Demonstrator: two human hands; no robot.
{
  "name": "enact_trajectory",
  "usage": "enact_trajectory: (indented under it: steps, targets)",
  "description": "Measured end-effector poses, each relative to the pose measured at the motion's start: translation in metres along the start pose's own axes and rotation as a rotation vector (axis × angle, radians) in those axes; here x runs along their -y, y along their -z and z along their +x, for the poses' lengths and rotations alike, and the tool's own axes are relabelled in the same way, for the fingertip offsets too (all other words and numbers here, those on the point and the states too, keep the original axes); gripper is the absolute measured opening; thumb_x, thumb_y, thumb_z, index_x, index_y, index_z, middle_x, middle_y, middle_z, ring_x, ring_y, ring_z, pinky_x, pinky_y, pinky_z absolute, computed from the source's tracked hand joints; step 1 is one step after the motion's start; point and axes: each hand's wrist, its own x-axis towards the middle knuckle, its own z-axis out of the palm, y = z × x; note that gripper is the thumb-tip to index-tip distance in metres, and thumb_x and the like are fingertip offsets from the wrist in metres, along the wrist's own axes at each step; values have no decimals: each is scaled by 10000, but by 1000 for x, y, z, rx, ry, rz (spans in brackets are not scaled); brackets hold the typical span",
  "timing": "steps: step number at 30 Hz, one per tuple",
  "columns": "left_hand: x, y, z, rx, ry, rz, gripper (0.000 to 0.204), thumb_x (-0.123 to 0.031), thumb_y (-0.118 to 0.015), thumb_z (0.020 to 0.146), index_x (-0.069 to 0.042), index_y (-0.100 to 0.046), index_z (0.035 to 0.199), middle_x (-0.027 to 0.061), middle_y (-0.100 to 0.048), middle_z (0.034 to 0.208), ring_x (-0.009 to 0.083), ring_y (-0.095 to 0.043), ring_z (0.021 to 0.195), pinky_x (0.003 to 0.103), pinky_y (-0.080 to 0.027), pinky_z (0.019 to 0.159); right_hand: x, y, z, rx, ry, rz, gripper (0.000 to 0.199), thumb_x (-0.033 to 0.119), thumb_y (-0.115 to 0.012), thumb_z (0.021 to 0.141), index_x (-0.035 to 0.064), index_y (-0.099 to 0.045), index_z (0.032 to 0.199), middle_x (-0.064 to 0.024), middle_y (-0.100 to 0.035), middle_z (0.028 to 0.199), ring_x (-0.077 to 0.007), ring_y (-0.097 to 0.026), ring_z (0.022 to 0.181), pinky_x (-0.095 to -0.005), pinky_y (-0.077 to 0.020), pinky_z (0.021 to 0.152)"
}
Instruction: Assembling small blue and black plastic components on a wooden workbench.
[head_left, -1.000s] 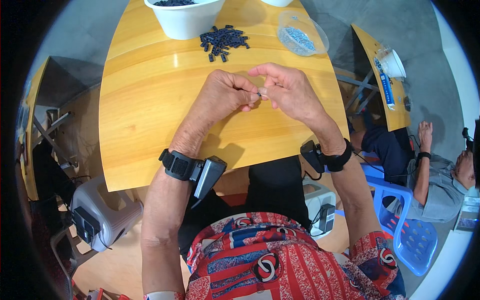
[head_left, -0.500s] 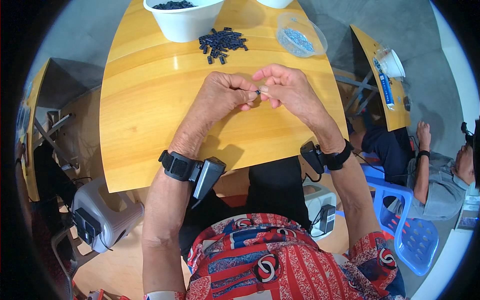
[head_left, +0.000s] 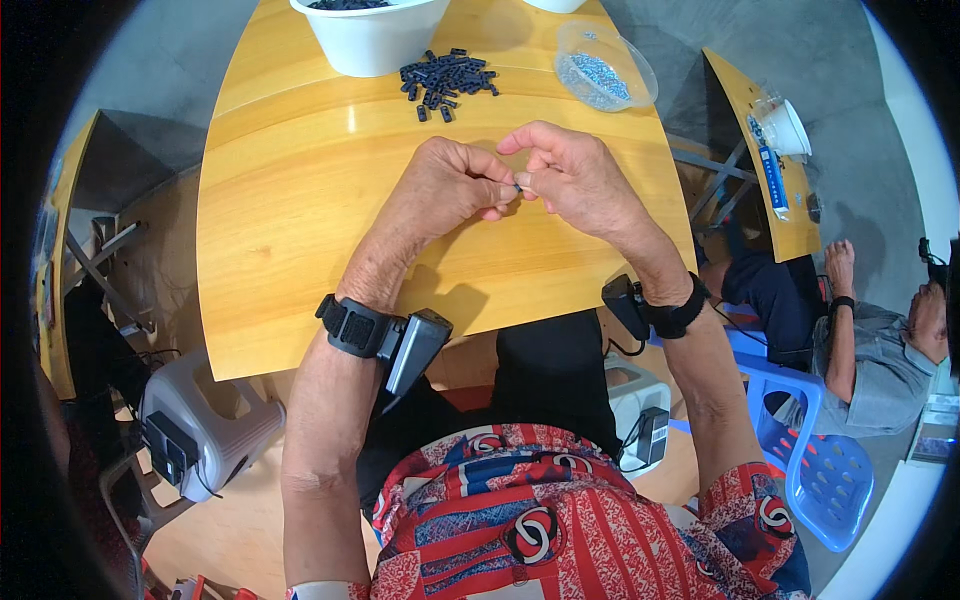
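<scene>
Over the middle of the table, my left hand (head_left: pixel 452 187) pinches a small dark plastic piece (head_left: pixel 517 187) between thumb and fingertips. My right hand (head_left: pixel 572 180) meets it there, its thumb and fingers closed at the same piece; whether a tiny part sits in that pinch is hidden. Beyond my hands lies a loose pile of small black plastic pieces (head_left: pixel 446 82). To its right stands a clear round tub (head_left: pixel 640 88) with small shiny silvery-blue parts (head_left: pixel 598 78) in it. Behind the pile is a white basin (head_left: pixel 370 45) containing more dark pieces.
The yellow wooden table (head_left: pixel 300 280) ends just in front of my lap. Another white container (head_left: pixel 556 4) shows at the far edge. At right, a co-worker (head_left: pixel 870 350) sits by another table (head_left: pixel 795 225) and a blue chair (head_left: pixel 825 480). A grey stool (head_left: pixel 205 425) stands at left.
My right hand has shifted slightly, its index finger moving a little up and left. Both hands stay together at the small dark piece.
</scene>
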Motion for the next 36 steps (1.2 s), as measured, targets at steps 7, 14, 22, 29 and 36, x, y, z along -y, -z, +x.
enact_trajectory:
  steps: [7,14,22,29,36]
  targets:
    - [0,1,-1,-39,-13,-49,57,-9,-663,801,37,-683,828,82,-653,692,89,-567,569,197,-460,520,-2,-11,0,-175,115,-106,246,-18,-507,758,-6,-631,969,-61,-576,566,-140,-581,528,-304,-471,520]
    - [-3,4,0,-31,-11,-48,116,-54,-656,829,44,-677,887,75,-662,738,109,-582,618,221,-494,604,2,-3,-2,-75,-124,251,200,101,-562,853,-11,-626,1007,-57,-622,672,-93,-578,550,-232,-472,517]
    - [0,4,3,-67,-6,-148,108,-41,-648,830,41,-671,897,77,-662,757,110,-605,641,219,-506,614,-16,-9,-21,-330,35,263,146,90,-585,869,-15,-626,962,-56,-639,750,-86,-584,575,-219,-474,537]
    - [-5,3,0,-47,22,-148,122,-80,-638,853,26,-667,908,81,-667,768,118,-633,665,221,-535,621,-9,-17,-25,-383,252,-55,113,18,-570,827,-1,-624,924,-137,-638,788,-237,-639,677,-296,-492,587]
    - [-4,3,-1,-45,44,-113,119,-84,-633,860,23,-665,903,78,-665,761,120,-636,651,224,-541,605,-4,-19,-26,-391,332,-215,134,-15,-577,789,11,-612,915,-145,-623,790,-301,-636,726,-344,-499,604]
